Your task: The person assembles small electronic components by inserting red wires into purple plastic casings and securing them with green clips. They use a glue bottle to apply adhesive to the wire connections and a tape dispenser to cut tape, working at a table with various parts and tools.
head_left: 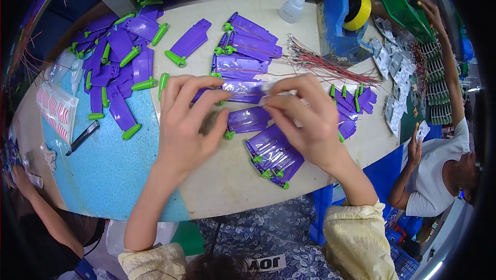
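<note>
A flat purple plastic piece [240, 93] lies in the middle of the table, under both hands. The curled fingertips of my left hand [191, 120] are on its left end, thumb just below. At its right end my right hand [305, 117] is closed in a pinch; a small whitish blur shows at the fingertips, too smeared to name. Just below lies another purple piece [248, 120]. Above, several purple pieces [243, 65] with green ends and thin wires are lined up. A stack of wired purple pieces [276, 153] sits below my right hand.
Loose purple pieces [121, 47] are heaped at left, near a black-handled tool [82, 138]. Red wires [330, 68] lie at right, below a blue tape dispenser [336, 27] with yellow tape. A white squeeze bottle [293, 9] stands at the back. A co-worker [439, 171] reaches in at right.
</note>
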Available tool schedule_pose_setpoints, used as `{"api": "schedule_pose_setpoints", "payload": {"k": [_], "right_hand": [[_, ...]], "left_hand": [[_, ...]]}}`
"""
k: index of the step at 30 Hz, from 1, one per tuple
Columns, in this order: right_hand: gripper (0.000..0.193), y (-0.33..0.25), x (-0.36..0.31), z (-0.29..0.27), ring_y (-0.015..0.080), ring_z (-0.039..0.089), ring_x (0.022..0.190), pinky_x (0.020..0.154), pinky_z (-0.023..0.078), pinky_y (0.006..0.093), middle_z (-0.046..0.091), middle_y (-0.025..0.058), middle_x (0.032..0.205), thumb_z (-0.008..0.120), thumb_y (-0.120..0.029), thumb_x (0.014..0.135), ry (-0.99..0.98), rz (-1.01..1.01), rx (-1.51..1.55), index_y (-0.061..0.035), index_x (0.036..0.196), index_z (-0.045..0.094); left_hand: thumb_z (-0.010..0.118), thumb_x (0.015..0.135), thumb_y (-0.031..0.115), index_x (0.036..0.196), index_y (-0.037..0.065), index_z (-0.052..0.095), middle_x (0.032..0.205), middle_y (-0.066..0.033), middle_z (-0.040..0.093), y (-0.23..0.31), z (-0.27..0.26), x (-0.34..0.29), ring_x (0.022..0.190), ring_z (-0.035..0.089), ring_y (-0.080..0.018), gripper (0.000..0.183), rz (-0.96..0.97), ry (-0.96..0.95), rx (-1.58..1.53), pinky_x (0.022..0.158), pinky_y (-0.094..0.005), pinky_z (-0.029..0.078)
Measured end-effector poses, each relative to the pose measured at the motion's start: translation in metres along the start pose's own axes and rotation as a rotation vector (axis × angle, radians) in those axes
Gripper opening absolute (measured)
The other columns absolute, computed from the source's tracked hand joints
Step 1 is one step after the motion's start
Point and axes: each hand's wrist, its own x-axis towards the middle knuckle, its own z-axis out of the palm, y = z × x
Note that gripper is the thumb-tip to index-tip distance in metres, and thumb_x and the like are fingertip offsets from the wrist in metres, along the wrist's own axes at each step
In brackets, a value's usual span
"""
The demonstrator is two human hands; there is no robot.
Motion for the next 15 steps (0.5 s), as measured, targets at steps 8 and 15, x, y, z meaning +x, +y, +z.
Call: {"api": "schedule_pose_setpoints", "payload": {"k": [8, 15], "right_hand": [[0.019, 0.015, 0.011, 0.020, 0.0274, 0.058, 0.091, 0.076, 0.049, 0.0369, 0.060, 0.0111, 0.096, 0.065, -0.005, 0.071, -0.237, -0.215, -0.137, 0.0057, 0.087, 0.065], [0.023, -0.018, 0.051, 0.007, 0.0311, 0.064, 0.096, 0.083, 0.053, 0.0384, 0.063, 0.0167, 0.114, 0.075, -0.003, 0.082, 0.106, -0.055, 0.288, -0.0008, 0.104, 0.071]], "left_hand": [[0.079, 0.075, 0.007, 0.085, 0.008, 0.070, 0.103, -0.0002, 0.067, -0.017, 0.019, -0.002, 0.098, 0.057, -0.0237, 0.014, 0.039, 0.010, -0.014, 0.081, -0.0378, 0.040], [0.080, 0.073, 0.008, 0.086, 0.007, 0.071, 0.105, -0.0029, 0.068, -0.017, 0.021, -0.005, 0.098, 0.058, -0.0258, 0.016, 0.013, 0.031, -0.045, 0.083, -0.0400, 0.041]]}}
